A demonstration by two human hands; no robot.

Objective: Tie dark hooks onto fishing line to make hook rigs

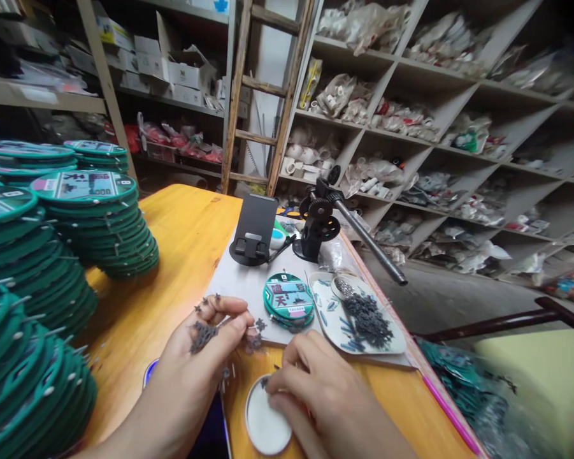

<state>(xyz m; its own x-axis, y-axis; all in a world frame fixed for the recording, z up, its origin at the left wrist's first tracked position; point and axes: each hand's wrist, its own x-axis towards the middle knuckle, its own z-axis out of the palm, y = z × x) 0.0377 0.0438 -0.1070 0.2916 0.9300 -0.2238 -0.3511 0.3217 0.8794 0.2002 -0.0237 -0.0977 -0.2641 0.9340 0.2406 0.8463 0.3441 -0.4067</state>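
Left hand [195, 357] cups dark pieces [203, 336]; right hand [318, 376] curls over dish [266, 424].

The left hand [205, 341] holds small dark pieces [203, 335] above the yellow tabletop [172, 217]; the right hand [315, 376] reaches over a round white dish [267, 417], near green discs [289, 298].

One left hand [208, 341], bare, at 7 to 8 o'clock in the view: palm side partly showing, fingers curled in, thumb laid along them toward 1 o'clock, forearm [146, 417] entering from 7 o'clock. One right hand [315, 376], bare, between 5 and 6 o'clock: back uppermost, fingers bent down toward 9 o'clock, wrist [358, 408] toward 4 o'clock, fingertips partly hidden.
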